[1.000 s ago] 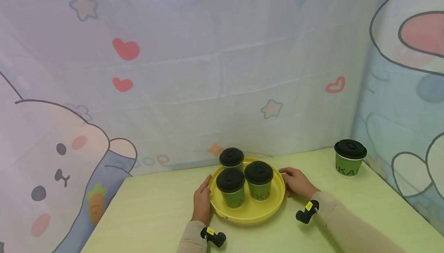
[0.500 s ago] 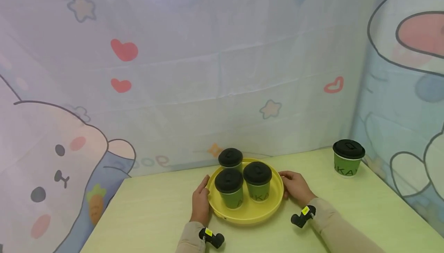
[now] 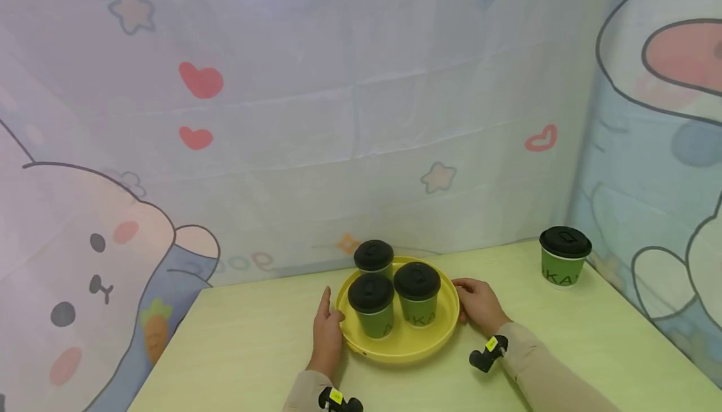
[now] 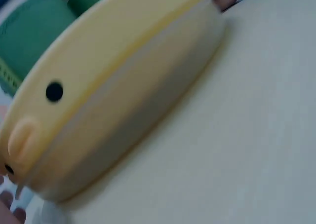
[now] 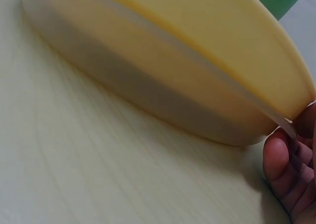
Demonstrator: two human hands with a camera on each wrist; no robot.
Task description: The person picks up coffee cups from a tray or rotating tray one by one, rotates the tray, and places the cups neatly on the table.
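Observation:
A round yellow tray (image 3: pixel 395 348) carries three green paper cups with black lids: one at the back (image 3: pixel 373 255), one at front left (image 3: pixel 376 321) and one at right (image 3: pixel 420 310). My left hand (image 3: pixel 327 340) is beside the tray's left edge, index finger straight and thumb near the rim. In the left wrist view its fingertips (image 4: pixel 6 204) show in the lower left corner, by the tray's side wall (image 4: pixel 113 110) with its black dot and bump. My right hand (image 3: pixel 481 304) grips the tray's right rim; fingers curl beneath it in the right wrist view (image 5: pixel 286 169).
Another green cup with a black lid (image 3: pixel 564 261) stands at the far right of the pale table (image 3: pixel 248 349). A printed cloth (image 3: pixel 316 117) hangs behind the table and along its right side.
My left hand has loosened from the tray, its index finger now straightened and the hand slightly lower. The right hand stays at the rim. The tray and cups look still.

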